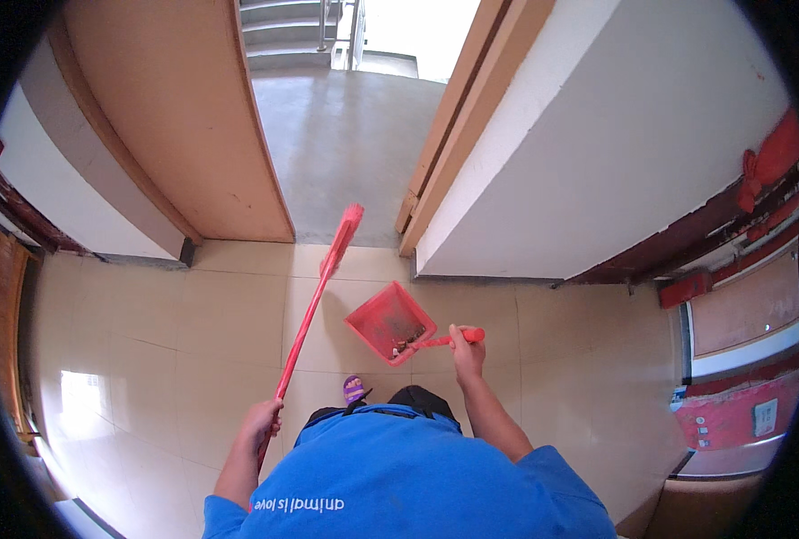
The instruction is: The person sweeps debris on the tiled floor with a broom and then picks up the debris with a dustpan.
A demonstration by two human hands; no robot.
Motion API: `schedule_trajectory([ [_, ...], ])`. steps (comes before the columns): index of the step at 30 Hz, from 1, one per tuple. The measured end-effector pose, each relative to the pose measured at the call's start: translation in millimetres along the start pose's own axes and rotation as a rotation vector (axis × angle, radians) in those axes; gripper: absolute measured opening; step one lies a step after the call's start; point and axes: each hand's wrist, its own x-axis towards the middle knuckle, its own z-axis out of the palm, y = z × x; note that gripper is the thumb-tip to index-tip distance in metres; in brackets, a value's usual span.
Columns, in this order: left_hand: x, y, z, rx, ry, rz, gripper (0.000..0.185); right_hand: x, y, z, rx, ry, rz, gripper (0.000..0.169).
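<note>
My left hand (263, 419) is closed around the long red handle of a broom (299, 338). Its red bristle head (343, 237) points away from me, towards the doorway. In my right hand (466, 353) I grip the short handle (438, 341) of a red plastic dustpan. The dustpan's tray (387, 319) is in front of me, tilted in the view, with dark debris and small scraps (405, 345) gathered along its near side. Whether the tray touches the floor I cannot tell.
A tan door (184, 128) stands open on the left, beside a doorway onto a grey concrete landing (345, 135) with stairs (285, 30) and a metal railing. A white wall (561, 155) is on the right. Beige tiles (231, 323) cover the floor. My purple sandal (353, 389) shows below.
</note>
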Motion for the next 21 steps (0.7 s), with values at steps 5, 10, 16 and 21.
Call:
schedule_trajectory([
  [5, 4.4, 47.8, 2.7, -0.093, -0.014, 0.063, 0.02, 34.8, -24.0, 53.8, -0.023, -0.061, 0.031, 0.019],
  [10, 17.6, 87.7, 14.2, -0.159, -0.038, 0.131, 0.021, 70.0, -55.4, 112.0, 0.061, -0.131, -0.002, 0.02],
  [16, 39.2, 167.9, 21.0, -0.196, -0.062, 0.152, 0.022, 142.7, -71.3, 194.7, -0.03, -0.242, 0.014, 0.019],
  [21, 80.9, 234.9, 28.4, -0.21, -0.068, 0.128, 0.02, 216.8, -56.3, 262.7, -0.028, -0.264, -0.056, 0.025],
])
